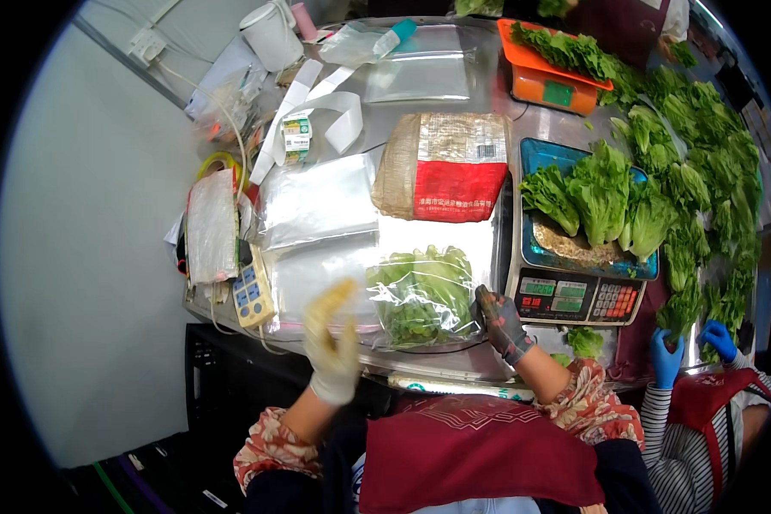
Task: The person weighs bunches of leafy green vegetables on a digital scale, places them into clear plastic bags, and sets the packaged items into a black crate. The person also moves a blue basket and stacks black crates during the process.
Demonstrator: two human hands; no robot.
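Note:
A clear plastic bag of green lettuce (424, 299) lies flat on the metal table before me. My right hand (504, 324), in a dark grey glove with reddish patches, touches the bag's right edge; whether its fingers pinch the film is hidden. To the left of the bag, my left hand (332, 347) is raised in a whitish glove, blurred, thumb and fingers apart with nothing between them. Flat clear plastic bags (318, 199) are stacked beyond it. Past my right hand, a digital scale (575, 299) carries several loose lettuce heads (601, 193) on its blue tray.
A folded woven sack (459, 167) lies beyond the bag. Label tape (344, 106) and a bag sealer's keypad (252, 292) are at left. An orange scale (543, 83) stands at the back. Lettuce is heaped (700, 173) at right, near a co-worker's blue-gloved hands (667, 360).

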